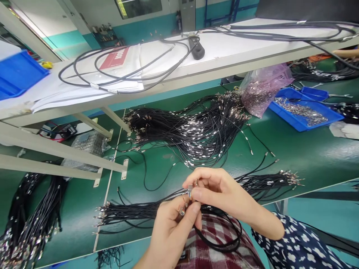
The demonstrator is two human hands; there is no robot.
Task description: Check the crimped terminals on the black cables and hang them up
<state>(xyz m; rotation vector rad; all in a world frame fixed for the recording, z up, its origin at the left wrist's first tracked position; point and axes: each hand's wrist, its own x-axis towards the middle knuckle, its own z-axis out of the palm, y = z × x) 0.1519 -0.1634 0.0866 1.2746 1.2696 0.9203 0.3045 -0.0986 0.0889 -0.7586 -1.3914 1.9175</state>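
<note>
My left hand [174, 224] is closed around the ends of thin black cables [237, 237], whose loop hangs over the checked cloth on my lap. Small shiny metal terminals [181, 211] stick out between its fingers. Close against it, my right hand [215, 188] pinches a small metal terminal [190, 190] between thumb and fingers. Its exact shape is partly hidden by the fingertips. Behind both hands, a bundle of black cables [131, 212] lies along the front of the green bench, its other end [269, 181] reaching out to the right.
A large heap of black cables [193, 130] covers the middle of the green bench [157, 175]. Right of it are a pink bag [260, 89] of small metal parts and a blue tray [305, 121]. A white shelf [218, 63] on slanting legs overhangs the back. More cables [42, 205] lie left.
</note>
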